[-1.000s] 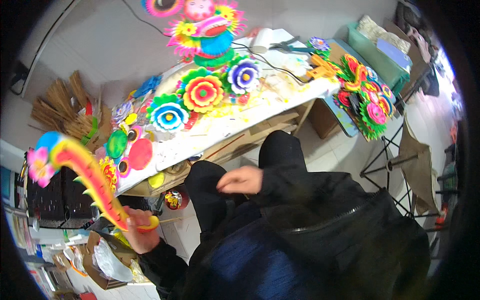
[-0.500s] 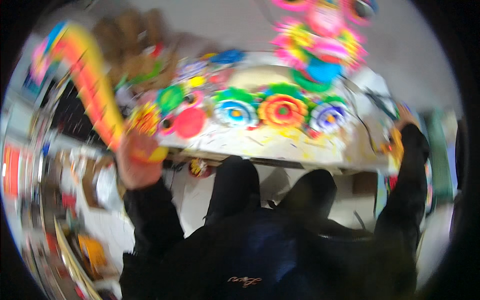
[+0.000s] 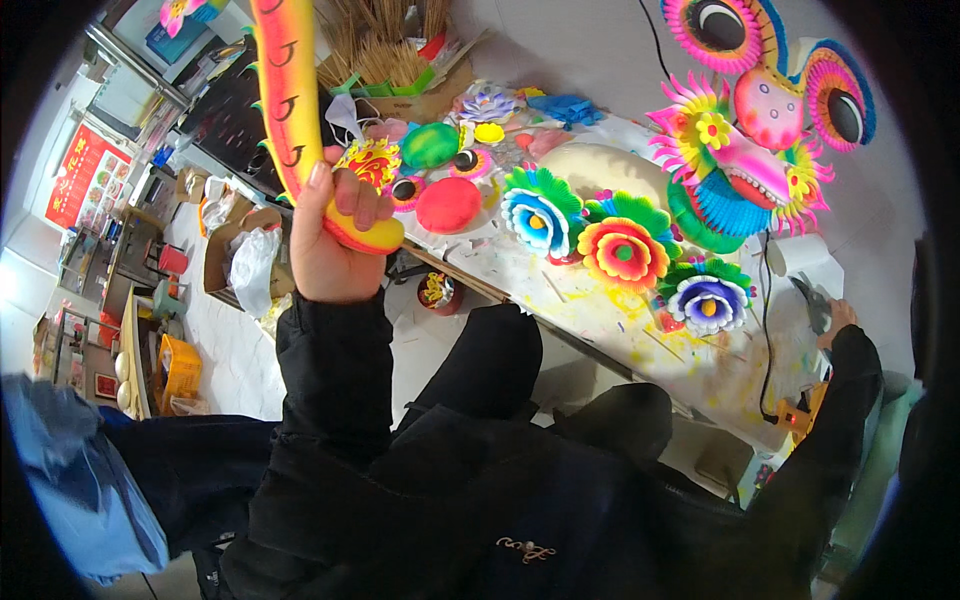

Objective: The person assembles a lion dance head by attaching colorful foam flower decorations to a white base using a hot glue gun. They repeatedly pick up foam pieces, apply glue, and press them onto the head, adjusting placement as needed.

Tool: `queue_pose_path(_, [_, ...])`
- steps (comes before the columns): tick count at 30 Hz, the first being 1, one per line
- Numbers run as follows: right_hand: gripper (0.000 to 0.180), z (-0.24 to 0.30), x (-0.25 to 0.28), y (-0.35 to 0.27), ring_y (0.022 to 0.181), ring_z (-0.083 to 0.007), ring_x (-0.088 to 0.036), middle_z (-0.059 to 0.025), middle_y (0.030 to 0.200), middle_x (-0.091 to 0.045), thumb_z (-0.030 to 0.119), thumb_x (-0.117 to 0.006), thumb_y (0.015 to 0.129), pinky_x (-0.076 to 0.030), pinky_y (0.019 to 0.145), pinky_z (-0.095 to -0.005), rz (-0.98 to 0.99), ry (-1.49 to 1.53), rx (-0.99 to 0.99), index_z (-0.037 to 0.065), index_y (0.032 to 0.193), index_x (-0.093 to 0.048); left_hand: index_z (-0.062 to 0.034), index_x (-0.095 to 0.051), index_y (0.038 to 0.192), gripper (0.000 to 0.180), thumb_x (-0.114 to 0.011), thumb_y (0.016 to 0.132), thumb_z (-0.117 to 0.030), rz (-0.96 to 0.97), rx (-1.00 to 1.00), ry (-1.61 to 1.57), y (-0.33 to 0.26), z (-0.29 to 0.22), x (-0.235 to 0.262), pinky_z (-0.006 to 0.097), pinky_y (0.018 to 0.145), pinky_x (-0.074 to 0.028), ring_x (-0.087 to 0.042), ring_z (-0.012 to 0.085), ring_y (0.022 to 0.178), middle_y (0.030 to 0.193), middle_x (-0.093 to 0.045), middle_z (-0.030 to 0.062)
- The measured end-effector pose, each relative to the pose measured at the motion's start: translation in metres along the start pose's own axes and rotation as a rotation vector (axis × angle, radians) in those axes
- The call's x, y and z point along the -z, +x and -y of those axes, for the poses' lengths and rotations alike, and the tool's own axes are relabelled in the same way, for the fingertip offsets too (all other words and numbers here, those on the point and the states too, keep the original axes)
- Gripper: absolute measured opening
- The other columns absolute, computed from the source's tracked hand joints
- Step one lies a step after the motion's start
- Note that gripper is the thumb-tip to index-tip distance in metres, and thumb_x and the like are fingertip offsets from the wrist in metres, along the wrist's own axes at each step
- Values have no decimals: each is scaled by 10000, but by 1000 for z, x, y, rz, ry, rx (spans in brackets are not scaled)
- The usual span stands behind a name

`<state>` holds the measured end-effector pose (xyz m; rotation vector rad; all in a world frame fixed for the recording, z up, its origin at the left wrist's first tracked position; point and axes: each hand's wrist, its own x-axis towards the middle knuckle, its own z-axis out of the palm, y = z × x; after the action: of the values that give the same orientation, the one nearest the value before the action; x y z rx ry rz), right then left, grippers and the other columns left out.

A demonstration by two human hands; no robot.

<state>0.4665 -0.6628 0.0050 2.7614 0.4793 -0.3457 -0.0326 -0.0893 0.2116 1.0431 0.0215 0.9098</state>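
My left hand is closed around the lower end of a long curved yellow-and-orange craft piece, raised over the table's left end. It has black hook-shaped marks and a green fringe; its upper part runs out of view. At the far right, my right hand has its fingers closed at a grey handled tool, partly hidden by the hand. In the middle of the table sit a blue-white paper flower, a red-orange one and a purple-white one.
A colourful dragon-like head with big eyes stands at the table's back right. A black cable runs down to an orange box. Red and green ovals lie near my left hand. Blue clothing shows at lower left.
The view has swung, shifting the table rightward and tilting it. My left hand still holds the curved piece, now more upright. My right hand stays by the grey tool.
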Motion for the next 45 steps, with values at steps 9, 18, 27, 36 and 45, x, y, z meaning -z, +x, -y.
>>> queue_pose_path(9, [533,-110,-23,-64,1066,-289,-538,-141,1116,-567,122,-590,749,-405,957,-357,-459,590,-67,9,1252,-456,-78,-530,1109,210,-473,981,-235,28,-56,-115,4,-22,27,289,643,-381,-401,95,611,684,-395,-24])
queue_pose_path(18, [578,217,79,-364,1138,-215,-513,-105,1195,-547,218,-660,782,-382,996,-349,-172,1301,428,0,1278,-460,-69,-566,1043,211,-549,944,-255,-69,114,-222,21,-3,49,285,634,-373,-385,91,611,666,-383,-46])
queue_pose_path(27, [514,476,145,-372,1064,-181,-520,-90,1134,-549,90,-580,730,-393,939,-314,532,1286,884,22,1231,-490,-88,-544,1038,181,-609,904,-191,-67,154,-280,6,-18,78,273,605,-381,-422,104,614,671,-435,-17])
queue_pose_path(36, [510,500,150,-360,1000,-178,-525,-71,1057,-563,122,-590,726,-413,885,-312,597,1350,922,32,1216,-481,-60,-559,1060,231,-635,880,-182,-136,158,-203,-5,-22,102,281,576,-389,-467,120,568,634,-475,3])
queue_pose_path(45, [522,498,138,-363,983,-163,-514,-65,1027,-549,122,-583,722,-405,883,-301,580,1375,898,24,1222,-469,-57,-559,1051,209,-619,890,-176,-154,217,-211,-5,-14,100,291,568,-400,-481,133,570,639,-476,3])
